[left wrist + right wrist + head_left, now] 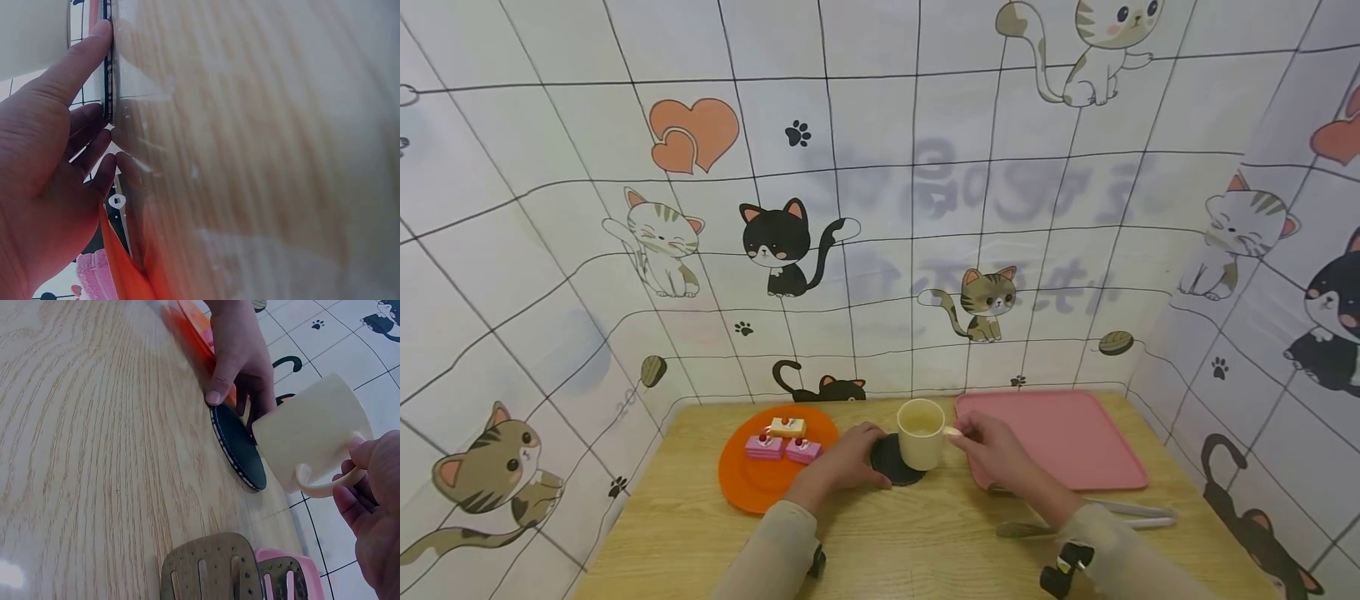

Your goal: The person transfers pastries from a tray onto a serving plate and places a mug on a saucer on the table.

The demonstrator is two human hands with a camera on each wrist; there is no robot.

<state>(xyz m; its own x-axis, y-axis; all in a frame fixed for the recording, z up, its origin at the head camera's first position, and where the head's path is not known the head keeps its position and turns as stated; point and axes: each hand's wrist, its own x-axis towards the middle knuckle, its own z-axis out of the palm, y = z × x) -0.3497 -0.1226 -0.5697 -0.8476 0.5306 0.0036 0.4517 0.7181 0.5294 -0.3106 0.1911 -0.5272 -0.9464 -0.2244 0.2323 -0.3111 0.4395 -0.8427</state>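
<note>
A cream mug (921, 446) is over the right part of a round black coaster (891, 458). My right hand (996, 450) pinches its handle between thumb and fingers. In the right wrist view, the mug (319, 434) is seen from the side close to the coaster (240, 450); whether its base touches cannot be told. My left hand (847, 458) holds the coaster by its left edge, thumb on the near side and fingers on the far side. The left wrist view catches the thumb of the left hand (50, 137) against the coaster's thin edge.
Left on the wooden table (895, 550) is an orange plate (752, 492) with toy cake slices (787, 427). A pink tray (1075, 442) lies at the right. Metal tongs with slotted heads (212, 569) lie in front of it. Cat-print sheeting (880, 192) surrounds the table.
</note>
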